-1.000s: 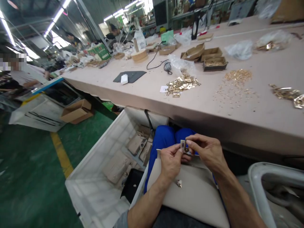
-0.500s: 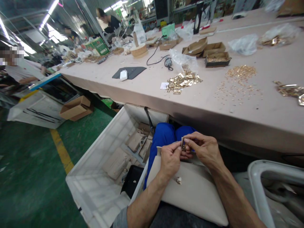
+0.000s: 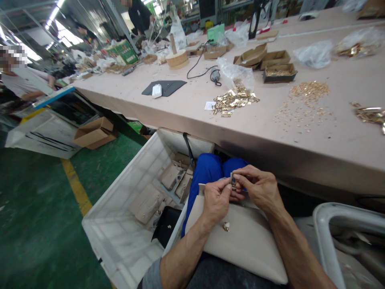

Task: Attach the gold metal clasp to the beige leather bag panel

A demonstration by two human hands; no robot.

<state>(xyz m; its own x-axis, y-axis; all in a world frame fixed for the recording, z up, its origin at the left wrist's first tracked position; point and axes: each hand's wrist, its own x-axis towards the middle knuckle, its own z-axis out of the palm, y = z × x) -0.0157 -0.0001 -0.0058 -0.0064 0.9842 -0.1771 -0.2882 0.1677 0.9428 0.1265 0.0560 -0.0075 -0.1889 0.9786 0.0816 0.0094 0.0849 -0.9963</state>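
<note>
- Head view: my left hand (image 3: 215,200) and right hand (image 3: 259,188) meet over my lap, and the fingertips of both are pinched together on a small metal clasp (image 3: 232,181) at the top edge of the beige bag (image 3: 240,245) lying across my knees.
- I judge the step to be seating that clasp on the bag's edge. To do it well, I keep my left thumb and forefinger clamped on the fitting's side so it stays square, and let my right fingers do the pressing, not twisting.
- The bag should stay flat on my lap; a second small metal fitting (image 3: 225,226) sits on its face, and I must not drag my wrist over it.
- White crate (image 3: 120,237) at my left knee: several beige bags lie in it, with a dark piece near its corner.
- On the table (image 3: 331,140): a dark tray (image 3: 279,73) with small gold parts, open cardboard boxes (image 3: 252,56) beside it whose contents I cannot tell, and a clear plastic bag (image 3: 236,74) spilling gold hardware (image 3: 233,101).
- A loose scatter of gold bits (image 3: 303,100) lies right of that, in no container.
- A cardboard box (image 3: 94,131) sits on the floor, shut.
</note>
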